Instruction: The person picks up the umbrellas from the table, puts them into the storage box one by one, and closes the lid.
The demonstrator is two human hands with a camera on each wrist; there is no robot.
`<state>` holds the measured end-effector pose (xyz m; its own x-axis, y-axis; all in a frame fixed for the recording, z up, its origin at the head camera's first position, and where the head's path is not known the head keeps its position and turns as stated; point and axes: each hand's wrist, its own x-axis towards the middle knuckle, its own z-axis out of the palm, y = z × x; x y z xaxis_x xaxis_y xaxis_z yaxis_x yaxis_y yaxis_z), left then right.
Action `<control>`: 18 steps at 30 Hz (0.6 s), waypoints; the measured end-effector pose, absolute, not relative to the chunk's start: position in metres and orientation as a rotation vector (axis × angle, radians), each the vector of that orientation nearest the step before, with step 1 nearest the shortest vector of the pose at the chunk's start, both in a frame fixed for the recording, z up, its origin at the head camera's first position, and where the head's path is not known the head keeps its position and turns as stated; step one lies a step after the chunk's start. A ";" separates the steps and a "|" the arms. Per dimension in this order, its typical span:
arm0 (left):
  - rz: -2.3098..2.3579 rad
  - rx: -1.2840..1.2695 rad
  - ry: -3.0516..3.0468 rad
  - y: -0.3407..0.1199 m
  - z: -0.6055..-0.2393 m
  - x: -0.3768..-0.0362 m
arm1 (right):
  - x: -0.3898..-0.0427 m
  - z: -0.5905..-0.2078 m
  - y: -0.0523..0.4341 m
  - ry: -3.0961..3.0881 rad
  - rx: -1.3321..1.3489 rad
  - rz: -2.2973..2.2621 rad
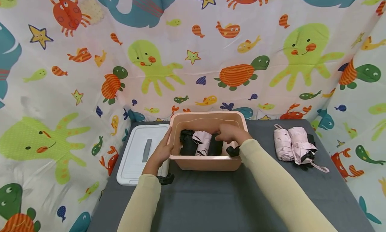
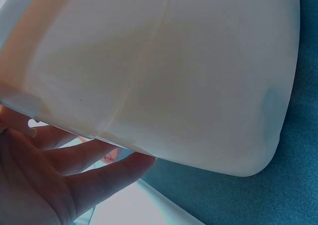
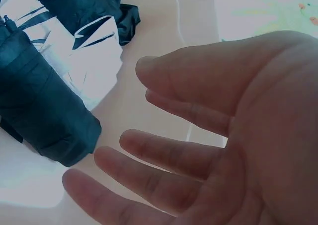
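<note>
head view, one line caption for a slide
Left hand touches the peach bin, right hand inside beside three rolled bundles.

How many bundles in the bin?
3 visible, head view: left black bundle, middle pink bundle, right black bundle. Others may be hidden underneath.

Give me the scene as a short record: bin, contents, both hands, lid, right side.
Bin: uncovered, on the table
Contents, left to right: black umbrella, pink umbrella, second black umbrella
Left hand: touching bin's left side
Right hand: inside bin, holding nothing
White lid: left of bin
Right side: folded pink umbrellas, some dark material
</note>
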<state>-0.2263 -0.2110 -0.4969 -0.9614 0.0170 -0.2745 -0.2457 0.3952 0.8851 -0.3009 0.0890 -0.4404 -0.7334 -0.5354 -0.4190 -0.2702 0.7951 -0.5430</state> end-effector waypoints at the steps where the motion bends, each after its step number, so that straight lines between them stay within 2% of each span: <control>1: 1.587 -0.204 2.415 -0.211 -0.497 -0.227 | -0.299 -0.439 0.090 2.422 -0.609 -0.601; 7: 1.575 -0.190 2.431 -0.212 -0.497 -0.226 | -0.291 -0.434 0.098 2.518 -0.676 -0.555; 18: 1.586 -0.201 2.402 -0.210 -0.493 -0.224 | -0.280 -0.427 0.112 2.503 -0.632 -0.678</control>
<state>-0.2245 -0.2104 -0.4933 -0.9578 0.0255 -0.2863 -0.2533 0.3960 0.8826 -0.2799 0.1116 -0.4265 -0.7842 -0.5356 -0.3134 -0.3043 0.7720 -0.5580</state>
